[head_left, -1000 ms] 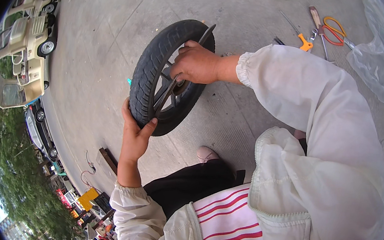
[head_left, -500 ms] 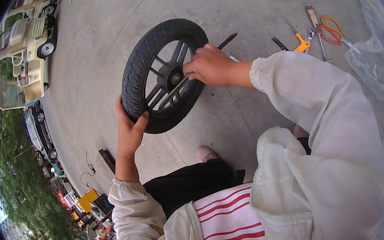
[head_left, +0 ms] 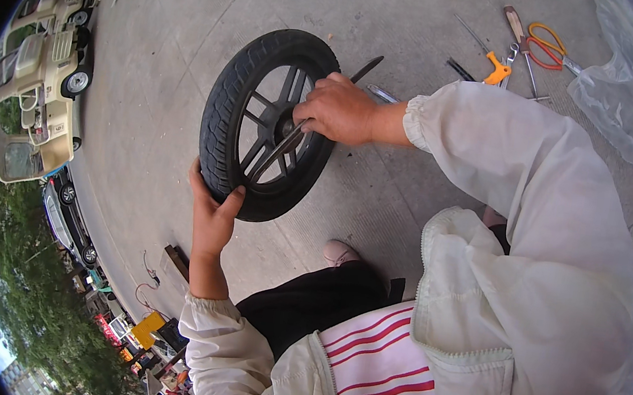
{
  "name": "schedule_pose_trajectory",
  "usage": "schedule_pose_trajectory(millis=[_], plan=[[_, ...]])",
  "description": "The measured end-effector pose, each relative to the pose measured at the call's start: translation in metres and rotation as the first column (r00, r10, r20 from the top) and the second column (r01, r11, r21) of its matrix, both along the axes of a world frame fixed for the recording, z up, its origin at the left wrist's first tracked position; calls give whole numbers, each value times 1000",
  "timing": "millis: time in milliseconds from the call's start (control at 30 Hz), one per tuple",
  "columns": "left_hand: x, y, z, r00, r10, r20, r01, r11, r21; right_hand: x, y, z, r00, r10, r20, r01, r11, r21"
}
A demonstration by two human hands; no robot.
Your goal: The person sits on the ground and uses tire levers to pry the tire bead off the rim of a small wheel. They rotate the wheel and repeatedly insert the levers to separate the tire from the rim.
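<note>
Turned more face-on now, the wheel looks stiff and light; left hand grips its grippy tyre, right hand clutches a lever at the spokes.

Tyre: matt black rubber w/ ribbed, grooved tread. Spoked rim inside: dark, smooth, slight sheen, prob. metal or plastic, can't tell. Long lever across it: dark metal, dull. Sleeves: thin off-white cloth, matt, creased, elastic cuffs. Ground: grey concrete, rough, scored w/ fine lines. Plastic sheet: clear, glossy, crumpled. Scissors: orange plastic handles, metal blades.
</note>
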State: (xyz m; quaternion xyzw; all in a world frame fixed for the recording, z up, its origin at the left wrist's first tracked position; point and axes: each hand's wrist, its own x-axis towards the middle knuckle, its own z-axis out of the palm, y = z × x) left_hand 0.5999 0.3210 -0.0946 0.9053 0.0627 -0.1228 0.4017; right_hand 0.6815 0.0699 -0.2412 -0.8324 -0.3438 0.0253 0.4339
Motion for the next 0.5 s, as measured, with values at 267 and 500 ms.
schedule_pose_trajectory(millis=[267, 500], plan=[[0, -2, -4, 998, -45, 33, 45, 999, 0, 31, 7, -11, 991, 95, 90, -102, 992, 76], [-3, -11, -4, 992, -89, 87, 81, 993, 89, 39, 8, -12, 982, 149, 116, -158, 984, 77]])
